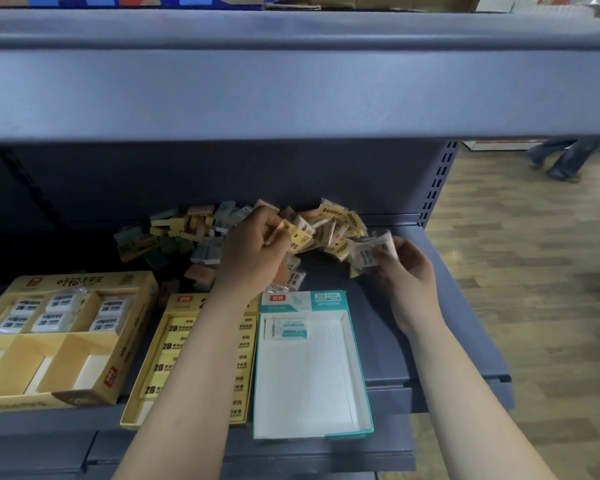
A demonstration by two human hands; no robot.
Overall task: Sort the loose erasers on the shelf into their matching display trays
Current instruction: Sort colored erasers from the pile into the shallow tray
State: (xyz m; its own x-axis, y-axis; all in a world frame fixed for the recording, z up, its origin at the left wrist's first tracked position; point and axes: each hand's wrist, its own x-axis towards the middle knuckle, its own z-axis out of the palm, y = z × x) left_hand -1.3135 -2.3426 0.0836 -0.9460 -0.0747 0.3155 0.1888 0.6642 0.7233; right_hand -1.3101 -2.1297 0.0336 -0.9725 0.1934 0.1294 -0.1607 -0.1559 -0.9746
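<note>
My left hand [253, 258] pinches yellow-wrapped erasers [297, 233] at the loose pile [187, 230] on the shelf [465, 323]. At 3 o'clock from it, my right hand [406, 271] grips clear-wrapped erasers [371, 251]. The teal tray [357, 368] lies at 6 o'clock, holding a single eraser [286, 328].

The clear-wrapped erasers [371, 251] gripped in the right hand [407, 275] sit in crinkled, glossy plastic film that catches the light. The yellow-wrapped eraser [295, 235] pinched by the left hand [253, 258] has the same shiny film. Below the left wrist, the yellow tray [187, 301] is matt cardboard; the teal-edged tray [302, 382] between the forearms is smooth white card inside. Under both hands the shelf [458, 317] is painted metal, matt and smooth. Right of the right hand, the floor [541, 306] looks like wood planks with a faint sheen.
</note>
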